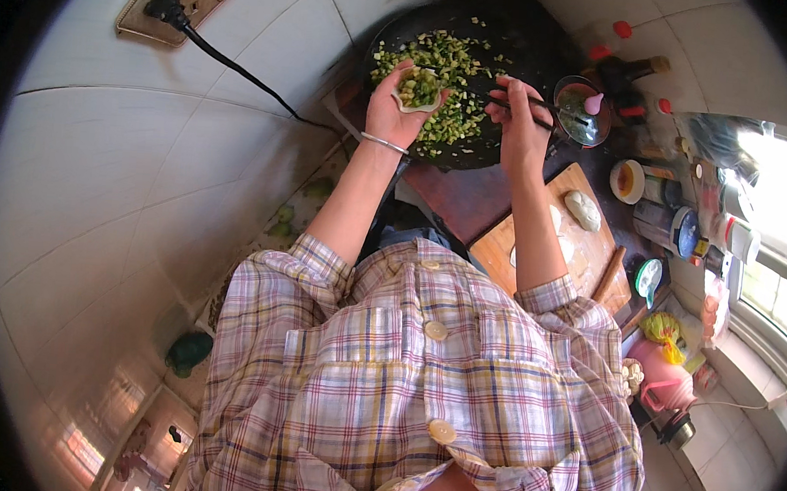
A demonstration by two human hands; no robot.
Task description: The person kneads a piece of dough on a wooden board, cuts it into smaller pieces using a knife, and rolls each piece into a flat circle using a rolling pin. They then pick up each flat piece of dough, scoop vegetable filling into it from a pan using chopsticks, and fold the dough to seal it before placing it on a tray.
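A sheet of dough (425, 107) lies cupped in my left hand (394, 112), with chopped green and pale filling (419, 87) heaped on it. Dark chopsticks (540, 105) are gripped in my right hand (522, 121), a little to the right of the dough. Both hands are over a large black wok (489, 146), in which more of the chopped filling (446, 129) is spread. Below my right forearm a wooden board (493, 242) carries a lump of dough (582, 211), flat dough pieces (564, 247) partly hidden by the arm, and a rolling pin (609, 273).
Right of the wok stand a glass bowl (596, 133) with a pink-handled utensil and a dark bottle (635, 71). Several jars, among them a blue-lidded one (685, 232), line the window side. A black power cord (235, 67) runs down the tiled wall at left.
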